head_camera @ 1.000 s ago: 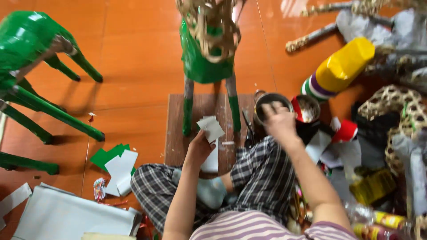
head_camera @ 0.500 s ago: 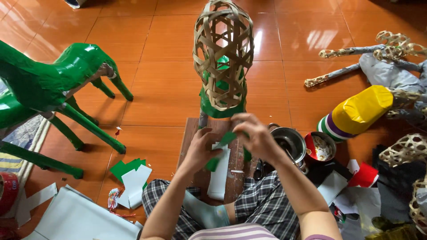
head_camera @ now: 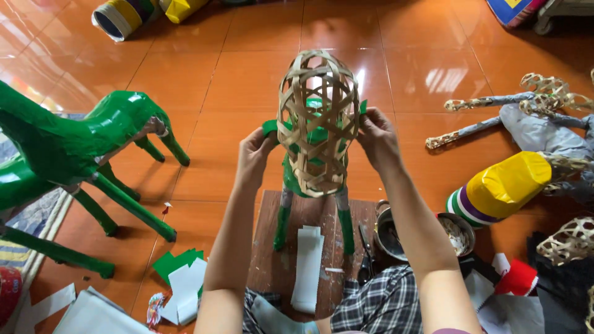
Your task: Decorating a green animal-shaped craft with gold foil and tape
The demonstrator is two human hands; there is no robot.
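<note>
Straight ahead of me, both of my hands are raised to a woven bamboo frame (head_camera: 318, 120), an open, egg-shaped lattice of pale strips standing upright on four thin legs. My left hand (head_camera: 255, 151) is at its left side, fingers (head_camera: 258, 137) pinched shut on a piece of green paper (head_camera: 269, 127) that touches the lattice. My right hand (head_camera: 377, 141) is at its right side, fingers (head_camera: 370, 119) pinched on another small green scrap (head_camera: 363, 106) against the weave. More green shows through the gaps of the lattice, between my two hands, and the lower body and legs are partly wrapped in green.

Below my fingers, the figure's legs stand on a dark wooden board (head_camera: 291, 260) lying on the orange tiled floor (head_camera: 216, 74). A white paper strip (head_camera: 307, 266) lies on that board between the legs. Just right of the board, under my right forearm, sits a small metal pot (head_camera: 391, 234), with a second round bowl (head_camera: 458, 232) beside it.

Well to the left of my left hand stands a finished green animal figure (head_camera: 74, 142) with long legs. Below and left of that hand, cut green and white paper pieces (head_camera: 180, 278) lie on the floor. Far to the right of my right hand lie a yellow cylinder with striped end (head_camera: 501, 185) and bare woven limbs (head_camera: 495, 111).
</note>
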